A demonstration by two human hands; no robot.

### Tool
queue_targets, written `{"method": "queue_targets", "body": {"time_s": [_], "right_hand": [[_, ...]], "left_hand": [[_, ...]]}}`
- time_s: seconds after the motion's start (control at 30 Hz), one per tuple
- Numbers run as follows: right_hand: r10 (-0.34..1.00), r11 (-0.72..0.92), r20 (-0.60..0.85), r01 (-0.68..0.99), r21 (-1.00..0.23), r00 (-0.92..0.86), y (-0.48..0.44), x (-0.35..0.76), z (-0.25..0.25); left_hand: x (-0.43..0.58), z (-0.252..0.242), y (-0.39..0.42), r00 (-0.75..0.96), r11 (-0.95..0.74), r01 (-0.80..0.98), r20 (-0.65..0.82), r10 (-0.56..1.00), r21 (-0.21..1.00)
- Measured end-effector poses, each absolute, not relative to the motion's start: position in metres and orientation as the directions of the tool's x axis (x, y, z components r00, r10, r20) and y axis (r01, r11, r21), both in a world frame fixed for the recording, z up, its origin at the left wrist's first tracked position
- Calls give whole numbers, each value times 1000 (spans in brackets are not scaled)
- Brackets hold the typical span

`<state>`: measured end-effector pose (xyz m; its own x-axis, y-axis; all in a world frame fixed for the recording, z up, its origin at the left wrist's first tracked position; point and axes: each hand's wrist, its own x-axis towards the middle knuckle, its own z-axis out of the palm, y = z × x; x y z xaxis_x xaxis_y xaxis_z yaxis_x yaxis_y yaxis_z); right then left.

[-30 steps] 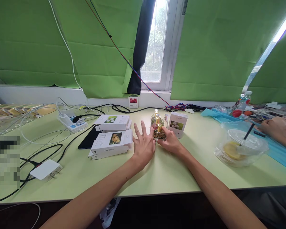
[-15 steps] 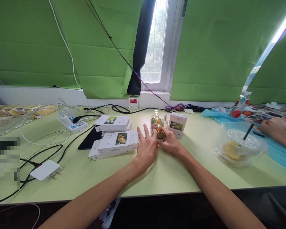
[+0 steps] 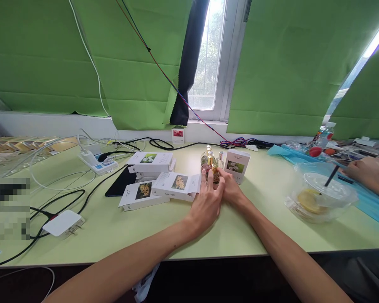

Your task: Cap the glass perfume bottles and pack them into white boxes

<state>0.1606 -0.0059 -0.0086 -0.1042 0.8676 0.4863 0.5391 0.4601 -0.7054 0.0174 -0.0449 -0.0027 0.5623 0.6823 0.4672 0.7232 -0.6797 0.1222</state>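
Several clear glass perfume bottles (image 3: 204, 160) with gold caps stand close together on the table. My right hand (image 3: 232, 187) is closed at the front bottle (image 3: 214, 168), its fingers by the gold cap. My left hand (image 3: 206, 206) curls its fingers round the same bottle from the near side, hiding most of the glass. Touching or very near my left wrist is a white carton (image 3: 164, 182) with a yellow-flower picture, its end flap open. It rests partly on a similar carton (image 3: 132, 195). Just right of the bottles a white-flower carton (image 3: 237, 166) stands upright.
More white cartons (image 3: 151, 160) lie on a dark tablet-like slab (image 3: 115, 185). At left are a power strip (image 3: 97, 162), a white adapter (image 3: 65, 223) and loose cables. A bagged lemon drink (image 3: 317, 193) stands right, near another person's arm (image 3: 371, 174) on a blue sheet.
My left hand has moved right, from spread fingers to curled ones at the front bottle. The upper yellow-flower carton has slid right across the lower one. My right hand stays by the bottles.
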Motion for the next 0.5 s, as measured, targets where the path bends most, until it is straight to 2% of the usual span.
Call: {"method": "queue_targets", "body": {"time_s": [0.23,0.4,0.5], "right_hand": [[849,505,509,504,-701,-142,-6,165,-9],[866,467,485,536,-703,-118,-7,164,-8],[868,464,482,539,-703,-119,-8,163,-6]], "left_hand": [[18,-2,-43,661,-766,640,461,592,66],[15,-1,-39,683,-829,548,514,519,110],[15,-2,-38,686,-838,541,535,493,78]]}}
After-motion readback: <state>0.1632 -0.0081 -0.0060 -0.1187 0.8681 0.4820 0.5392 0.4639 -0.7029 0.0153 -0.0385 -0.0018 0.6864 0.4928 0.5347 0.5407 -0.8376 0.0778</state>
